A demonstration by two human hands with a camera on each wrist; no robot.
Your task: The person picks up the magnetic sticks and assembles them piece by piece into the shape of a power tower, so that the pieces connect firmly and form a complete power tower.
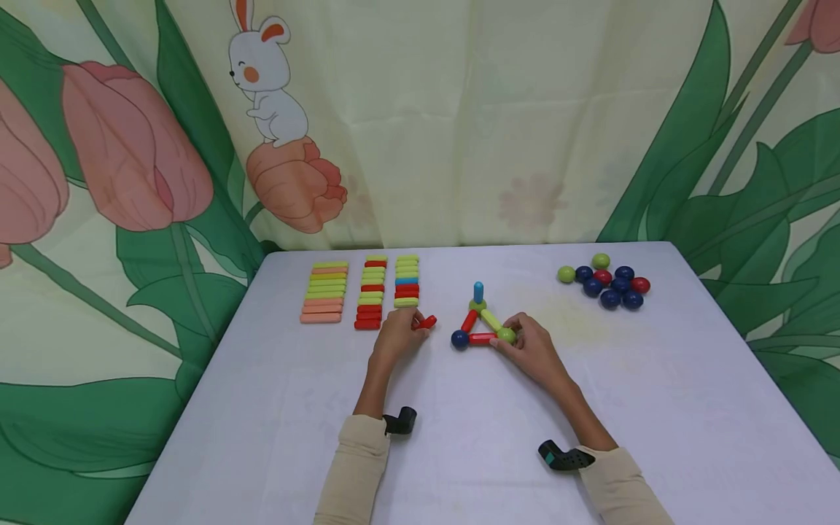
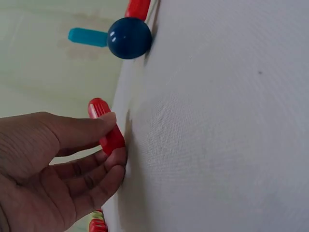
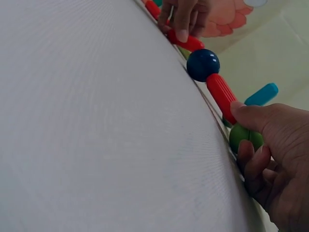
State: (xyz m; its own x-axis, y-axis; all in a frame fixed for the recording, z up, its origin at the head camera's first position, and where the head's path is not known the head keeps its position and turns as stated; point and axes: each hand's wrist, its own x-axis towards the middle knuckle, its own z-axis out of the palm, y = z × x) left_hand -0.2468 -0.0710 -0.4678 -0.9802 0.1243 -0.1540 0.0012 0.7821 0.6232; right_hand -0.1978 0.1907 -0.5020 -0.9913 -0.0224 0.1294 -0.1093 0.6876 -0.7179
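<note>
Between thumb and fingertips my left hand [image 1: 397, 337] pinches a short red rod [image 2: 112, 139], just above the table. To its right lies a triangle of rods and balls: a dark blue ball [image 1: 460, 339], a front red rod [image 1: 482, 339], a green ball [image 1: 506, 335], a yellow-green rod [image 1: 491, 320] and a second red rod [image 1: 469, 321]. On the back green ball [image 1: 477, 305] a light blue rod [image 1: 478, 291] stands upright. My right hand [image 1: 533, 354] holds the right green ball, its thumb touching the front red rod's end in the right wrist view.
Three columns of rods lie at the back left: longer orange and yellow-green ones [image 1: 324, 294], then shorter red, yellow-green and blue ones [image 1: 372, 289]. Several loose balls [image 1: 610, 299], dark blue, red and green, sit at the back right. A printed curtain [image 1: 525, 146] hangs behind the table.
</note>
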